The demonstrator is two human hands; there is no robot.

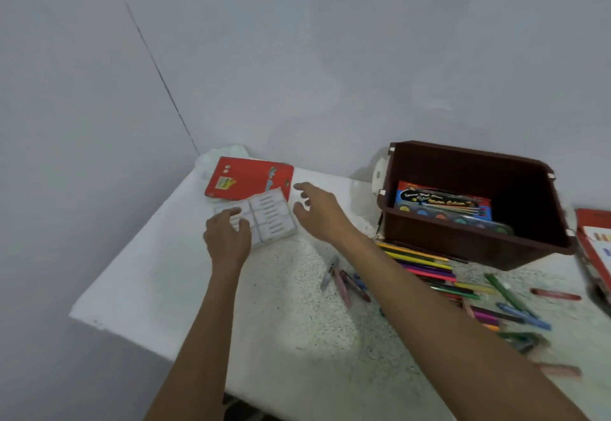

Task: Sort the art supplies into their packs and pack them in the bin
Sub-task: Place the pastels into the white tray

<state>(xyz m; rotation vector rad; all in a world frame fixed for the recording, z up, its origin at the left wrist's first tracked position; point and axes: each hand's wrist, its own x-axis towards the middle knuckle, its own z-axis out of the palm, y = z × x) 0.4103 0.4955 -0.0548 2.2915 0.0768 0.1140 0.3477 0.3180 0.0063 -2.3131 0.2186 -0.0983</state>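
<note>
Art supplies [426, 266] lie loose over the right half of the white speckled surface [281, 321]: a row of coloured pens or pencils just in front of the brown bin [463, 242], and a few crayons [347, 283] nearer the middle. The bin already holds a paint pack [443, 200], leaning inside it.

The step in hand looks like readying a pack, not filling it. A clear tray [271, 218] with empty slots lies at the far left, its far end against a red pack [251, 177]. The left grip [228, 235] lies on the tray's left half with fingers bent over it. The frame is blurred, so I cannot tell whether it pinches the edge or only presses down. The right grip [317, 212] hovers just beside the tray's right end, fingers spread, holding nothing and apparently not touching.

The next move probably calls for taking the tray at both ends and bringing it toward the loose crayons, or sliding it into the red pack. Either way it should stay level, being light and shallow.

A second red pack [595, 248] is cut off at the right edge. Something clear [231, 151] sits behind the first red pack, and a white rounded thing [380, 172] behind the bin; neither can be made out. The printing on every pack is too blurred to read.
</note>
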